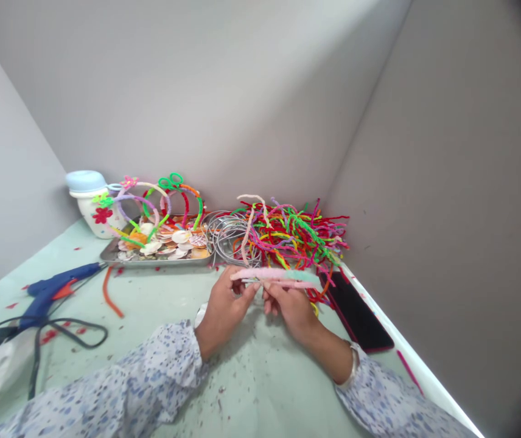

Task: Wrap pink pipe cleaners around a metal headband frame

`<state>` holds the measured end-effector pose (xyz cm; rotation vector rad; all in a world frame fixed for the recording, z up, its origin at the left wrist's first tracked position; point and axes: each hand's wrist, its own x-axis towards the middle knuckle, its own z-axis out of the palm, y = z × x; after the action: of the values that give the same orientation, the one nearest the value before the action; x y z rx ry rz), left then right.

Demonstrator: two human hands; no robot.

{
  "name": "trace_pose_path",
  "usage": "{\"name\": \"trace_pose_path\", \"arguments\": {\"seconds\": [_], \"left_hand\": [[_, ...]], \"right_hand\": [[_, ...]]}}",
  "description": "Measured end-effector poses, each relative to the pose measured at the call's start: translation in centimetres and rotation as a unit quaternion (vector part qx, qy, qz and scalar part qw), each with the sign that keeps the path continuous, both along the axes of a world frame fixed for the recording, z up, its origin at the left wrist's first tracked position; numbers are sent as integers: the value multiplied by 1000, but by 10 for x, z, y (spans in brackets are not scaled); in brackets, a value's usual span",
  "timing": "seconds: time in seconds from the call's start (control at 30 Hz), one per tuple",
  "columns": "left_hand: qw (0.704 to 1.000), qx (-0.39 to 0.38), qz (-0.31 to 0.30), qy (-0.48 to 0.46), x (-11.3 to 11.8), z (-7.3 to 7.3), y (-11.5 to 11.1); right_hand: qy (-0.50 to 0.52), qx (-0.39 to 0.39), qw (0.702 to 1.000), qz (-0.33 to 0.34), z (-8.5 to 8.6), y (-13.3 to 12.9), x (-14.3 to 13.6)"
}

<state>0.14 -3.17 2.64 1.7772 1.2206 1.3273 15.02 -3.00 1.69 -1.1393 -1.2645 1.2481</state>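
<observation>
A fuzzy band (279, 275), pale pink with a mint-green section, is held level above the middle of the table. My left hand (228, 302) pinches its left end between thumb and fingers. Close beside it, my right hand (291, 308) grips the lower strand of the band near the middle, fingertips curled. The two thumbs nearly meet at the front of the band. Fine detail between the fingertips is too small to make out.
Behind are a metal tray (169, 262) of shells with fuzzy hoops, wire coils (233, 237) and a pipe-cleaner heap (297, 234). A white bottle (94, 210) stands back left. A blue glue gun (48, 292) with cable lies left, a black phone (356, 313) right.
</observation>
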Motion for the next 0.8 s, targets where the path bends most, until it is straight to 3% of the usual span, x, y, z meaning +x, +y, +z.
{"name": "trace_pose_path", "arguments": {"seconds": [0.13,0.23,0.8], "left_hand": [[993,-91,-56,-48,2,-6,2],[988,-122,-65,-65,3,-11,6],[981,-141,-50,-121,5,-7,4]], "right_hand": [[-23,49,998,-9,-2,-3,-1],[-36,61,997,-20,-5,-2,-3],[-119,100,988,-10,-7,-8,-4]]}}
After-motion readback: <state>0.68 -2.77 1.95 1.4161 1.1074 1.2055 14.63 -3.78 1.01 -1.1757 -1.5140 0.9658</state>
